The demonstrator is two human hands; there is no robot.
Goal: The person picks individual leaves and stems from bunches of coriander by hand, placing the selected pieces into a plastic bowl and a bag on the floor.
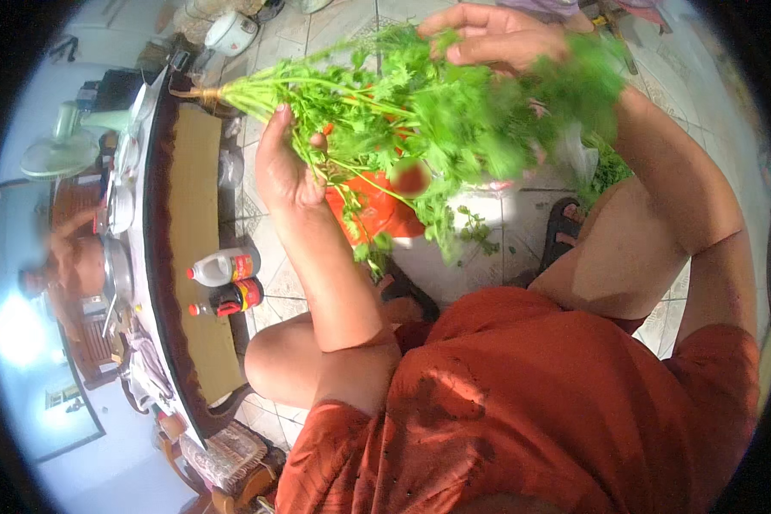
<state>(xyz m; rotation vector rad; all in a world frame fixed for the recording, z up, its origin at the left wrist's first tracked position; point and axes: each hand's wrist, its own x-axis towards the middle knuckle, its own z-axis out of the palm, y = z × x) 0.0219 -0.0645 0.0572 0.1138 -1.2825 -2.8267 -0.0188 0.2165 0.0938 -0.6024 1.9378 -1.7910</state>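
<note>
My left hand [292, 160] grips a leafy bunch of fresh cilantro [417, 109] by its stems, thumb towards me. The bunch lies sideways in the air, its pale stems [250, 96] tied near the roots with a yellowish band [211, 95] at the left. At the leafy end is my right hand [501, 42], fingers bent among the upper leaves, partly blurred. Whether its fingertips pinch a sprig is not clear. Under the bunch, an orange-red plastic bag [385, 215] rests on the tiled floor, partly hidden by leaves. Some loose sprigs [478, 231] show below the bunch.
To the left stands a long table [157, 244] bearing metal pans [119, 263]. Two bottles with red caps, one pale [225, 266] and one dark [231, 297], stand beside it. More greens [610, 170] lie near my right knee. A person [80, 270] is beyond the table.
</note>
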